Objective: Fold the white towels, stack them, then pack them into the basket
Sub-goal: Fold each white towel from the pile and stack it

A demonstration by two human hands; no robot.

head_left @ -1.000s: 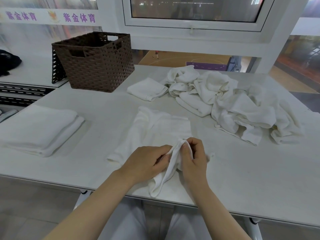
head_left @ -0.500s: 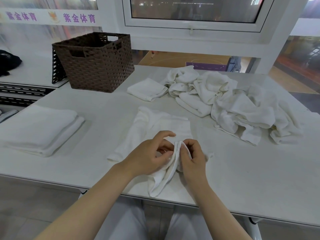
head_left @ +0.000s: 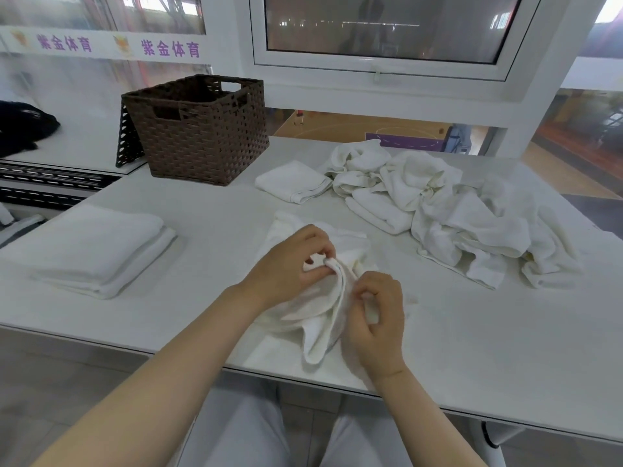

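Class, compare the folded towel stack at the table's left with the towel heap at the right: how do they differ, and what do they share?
The stack lies flat with squared edges; the heap is crumpled and lumpy. The stack shows neat layers one atop another; the heap's towels tangle and overlap at random. The stack sits apart on the left; the heap spreads wide on the right, behind the hands. Both are white towels resting on the table, neither in the basket.

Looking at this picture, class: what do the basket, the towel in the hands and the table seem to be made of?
Basket: brown woven wicker or plastic rattan; open weave shows. Towel: soft white terry cloth, probably cotton; it drapes and creases. Table: smooth pale matte top, likely laminate.
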